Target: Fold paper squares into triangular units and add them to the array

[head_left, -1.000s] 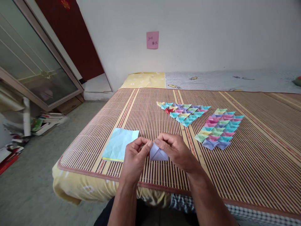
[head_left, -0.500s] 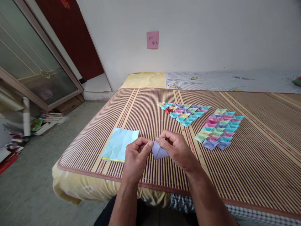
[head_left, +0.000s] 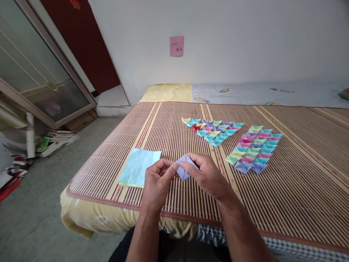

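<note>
Left hand (head_left: 158,178) pinches the left corner of a folded purple paper (head_left: 183,175) between thumb and fingers, while the right hand (head_left: 207,174) grips its right side, thumb pressed on the face and fingers behind. Held above the near part of a striped bamboo mat (head_left: 109,156), the paper is turned like a diamond, one point toward the near edge, with a crease running down its face. Just left of the left hand lies a stack of creased light-blue paper (head_left: 139,167), a yellow edge showing beneath its near side. Farther off, beyond the hands, a cluster of multicoloured folded paper pieces (head_left: 215,134) tapers toward the near side, a red piece (head_left: 196,128) at its left. To the right, a second cluster (head_left: 255,149) sits in slanting rows, two purple pieces at its near end. A handwritten pink note (head_left: 176,46) is on the far wall (head_left: 245,43).
</note>
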`<state>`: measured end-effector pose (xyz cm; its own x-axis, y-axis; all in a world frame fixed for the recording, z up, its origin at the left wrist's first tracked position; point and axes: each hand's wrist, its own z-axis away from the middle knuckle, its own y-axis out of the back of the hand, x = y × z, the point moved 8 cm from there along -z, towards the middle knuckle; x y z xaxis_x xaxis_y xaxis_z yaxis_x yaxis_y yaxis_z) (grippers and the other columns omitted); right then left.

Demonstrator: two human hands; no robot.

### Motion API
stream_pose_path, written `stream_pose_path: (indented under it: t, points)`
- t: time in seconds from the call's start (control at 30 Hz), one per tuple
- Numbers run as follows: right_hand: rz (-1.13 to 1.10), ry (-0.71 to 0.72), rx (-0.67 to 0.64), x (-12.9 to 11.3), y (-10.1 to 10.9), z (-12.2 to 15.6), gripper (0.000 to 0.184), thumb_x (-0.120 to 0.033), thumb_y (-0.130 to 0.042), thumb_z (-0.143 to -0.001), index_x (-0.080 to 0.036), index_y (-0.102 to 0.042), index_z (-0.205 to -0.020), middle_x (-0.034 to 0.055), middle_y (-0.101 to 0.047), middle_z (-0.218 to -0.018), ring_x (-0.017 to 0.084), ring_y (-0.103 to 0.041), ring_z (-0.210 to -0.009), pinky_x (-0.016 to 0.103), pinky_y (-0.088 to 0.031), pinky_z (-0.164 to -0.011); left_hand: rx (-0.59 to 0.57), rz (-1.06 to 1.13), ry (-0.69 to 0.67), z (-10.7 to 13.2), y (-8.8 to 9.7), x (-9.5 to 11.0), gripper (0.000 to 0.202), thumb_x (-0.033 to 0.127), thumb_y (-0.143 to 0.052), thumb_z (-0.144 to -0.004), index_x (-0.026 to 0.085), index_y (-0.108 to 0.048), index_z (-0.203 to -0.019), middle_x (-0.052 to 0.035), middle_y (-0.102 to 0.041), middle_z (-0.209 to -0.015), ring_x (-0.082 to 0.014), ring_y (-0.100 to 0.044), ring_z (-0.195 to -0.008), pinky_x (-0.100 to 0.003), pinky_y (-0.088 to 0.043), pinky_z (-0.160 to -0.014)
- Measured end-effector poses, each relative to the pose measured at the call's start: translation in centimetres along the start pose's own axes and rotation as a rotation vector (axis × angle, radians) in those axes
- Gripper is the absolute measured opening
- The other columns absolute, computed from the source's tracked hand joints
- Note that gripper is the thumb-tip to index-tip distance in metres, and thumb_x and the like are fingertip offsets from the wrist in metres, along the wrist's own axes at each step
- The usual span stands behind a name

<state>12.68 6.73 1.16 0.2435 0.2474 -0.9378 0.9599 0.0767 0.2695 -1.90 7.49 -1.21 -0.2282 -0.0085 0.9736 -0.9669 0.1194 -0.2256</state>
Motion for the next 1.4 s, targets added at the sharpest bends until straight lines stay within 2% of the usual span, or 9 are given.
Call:
stream_pose_path:
  t: [0.13,0.27,0.4,0.5,0.63,0.8,1.0,1.27,1.4]
  points:
    - [-0.092,-0.036,-0.046,0.4,-0.6,-0.1,0.034,-0.047,-0.065,-0.097,-0.018,-0.062,-0.078,-0.0026,-0.050,-0.070,0.013,-0.046,-0.066,0.026,-0.036,-0.058,0.074,0.145,-0.006,-0.1,0.5,-0.4,0.026,0.036,-0.088,-0.078,0.015,-0.073,-0.070,0.0016,-0.061,-0.060,-0.0104,-0.052,-0.061,-0.021,-0.042,-0.063]
    - [-0.112,-0.055,-0.045,0.6,-0.7,-0.1,0.030,-0.045,-0.068,-0.095,-0.017,-0.068,-0.084,-0.0019,-0.053,-0.071,0.014,-0.048,-0.066,0.026,-0.039,-0.058,0.102,0.290,0.073,-0.2,0.3,-1.2,0.033,0.038,-0.094,-0.068,0.014,-0.071,-0.067,0.0020,-0.058,-0.058,-0.0091,-0.049,-0.058,-0.020,-0.041,-0.061]
    - [-0.169,-0.073,-0.048,0.8,-0.9,-0.1,0.023,-0.041,-0.072,-0.091,-0.017,-0.071,-0.089,-0.0014,-0.059,-0.073,0.014,-0.053,-0.067,0.026,-0.042,-0.060,0.111,0.375,0.117,-0.2,0.0,-1.8,0.036,0.038,-0.097,-0.064,0.014,-0.070,-0.067,0.0030,-0.056,-0.057,-0.0083,-0.047,-0.057,-0.020,-0.039,-0.059]
    - [-0.205,-0.095,-0.054,1.0,-1.2,0.0,0.022,-0.039,-0.072,-0.090,-0.017,-0.070,-0.084,-0.0004,-0.062,-0.073,0.015,-0.055,-0.067,0.026,-0.044,-0.060,0.132,0.413,0.117,-0.2,0.0,-2.2,0.035,0.037,-0.097,-0.065,0.015,-0.071,-0.069,0.0038,-0.055,-0.058,-0.0080,-0.047,-0.057,-0.019,-0.041,-0.060]
    - [-0.167,-0.116,-0.025,1.4,-1.6,0.0,0.026,-0.041,-0.071,-0.090,-0.016,-0.071,-0.081,0.0000,-0.062,-0.069,0.015,-0.055,-0.064,0.027,-0.043,-0.058,0.184,0.493,0.112,-0.3,0.1,-2.4,0.036,0.035,-0.101,-0.057,0.016,-0.073,-0.070,0.0034,-0.061,-0.063,-0.0077,-0.053,-0.060,-0.019,-0.046,-0.061]
    - [-0.167,-0.024,0.017,0.5,-1.6,0.0,0.025,-0.040,-0.070,-0.092,-0.017,-0.073,-0.083,0.0022,-0.070,-0.077,0.018,-0.062,-0.071,0.029,-0.049,-0.066,0.200,0.565,0.158,-0.1,-0.2,-2.3,0.040,0.033,-0.105,-0.050,0.015,-0.074,-0.069,0.0019,-0.067,-0.067,-0.0074,-0.058,-0.064,-0.017,-0.049,-0.064]
    - [-0.132,0.004,-0.013,-0.2,-1.4,0.0,0.026,-0.035,-0.067,-0.096,-0.019,-0.068,-0.076,0.0004,-0.066,-0.072,0.016,-0.060,-0.069,0.028,-0.047,-0.065,0.251,0.604,0.157,-0.1,0.2,-2.3,0.041,0.032,-0.105,-0.050,0.014,-0.073,-0.068,0.0028,-0.065,-0.064,-0.0071,-0.058,-0.061,-0.017,-0.050,-0.063]
    - [-0.139,0.036,0.003,-0.2,-0.7,0.2,0.031,-0.037,-0.058,-0.102,-0.020,-0.062,-0.076,0.0005,-0.063,-0.071,0.017,-0.059,-0.069,0.028,-0.047,-0.066,0.173,0.584,0.133,-0.4,-0.1,-2.2,0.031,0.029,-0.098,-0.062,0.013,-0.073,-0.070,-0.0003,-0.067,-0.067,-0.0088,-0.057,-0.062,-0.018,-0.048,-0.061]
    - [-0.225,0.019,-0.004,0.0,-0.7,-0.1,0.024,-0.039,-0.063,-0.101,-0.020,-0.068,-0.086,0.0021,-0.068,-0.081,0.019,-0.066,-0.080,0.030,-0.053,-0.077,0.166,0.583,0.113,-0.2,-0.4,-2.1,0.029,0.029,-0.099,-0.062,0.014,-0.076,-0.071,0.0002,-0.067,-0.066,-0.0079,-0.055,-0.060,-0.018,-0.048,-0.063]
